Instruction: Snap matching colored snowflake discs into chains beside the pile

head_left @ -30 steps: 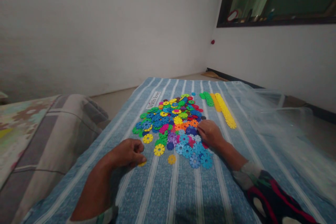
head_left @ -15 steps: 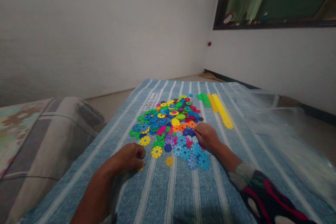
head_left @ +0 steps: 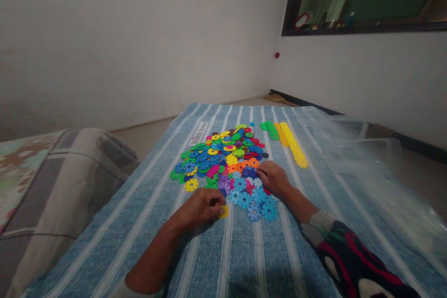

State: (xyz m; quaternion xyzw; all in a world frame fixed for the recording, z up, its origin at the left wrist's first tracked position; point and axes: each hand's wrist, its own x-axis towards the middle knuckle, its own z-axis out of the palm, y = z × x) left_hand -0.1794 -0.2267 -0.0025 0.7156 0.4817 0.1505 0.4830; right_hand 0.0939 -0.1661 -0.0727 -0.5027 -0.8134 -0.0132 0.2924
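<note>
A spread heap of flat notched plastic discs (head_left: 212,158) in many colours lies on the striped cloth. At its near left edge, my left hand (head_left: 202,206) has its fingers curled and pinched on an orange-yellow notched disc (head_left: 224,212). My right hand (head_left: 275,179) rests at the heap's right side, its fingers closed together against a dark blue disc (head_left: 249,173); whatever sits between those fingertips is hidden. Light blue discs (head_left: 254,212) lie loosely below the right hand. A yellow disc (head_left: 191,185) sits just beyond the left hand.
Overlapping rows of yellow discs (head_left: 295,149), orange discs (head_left: 282,136) and green discs (head_left: 271,131) lie at the far right. Clear plastic packaging (head_left: 370,163) covers the table's right edge. A cloth-covered seat (head_left: 80,172) stands left. A printed label (head_left: 199,133) lies behind the heap.
My left hand has moved right, from the bare cloth left of the heap to the orange-yellow disc. My right hand has stayed at the heap's edge. The view has shifted slightly.
</note>
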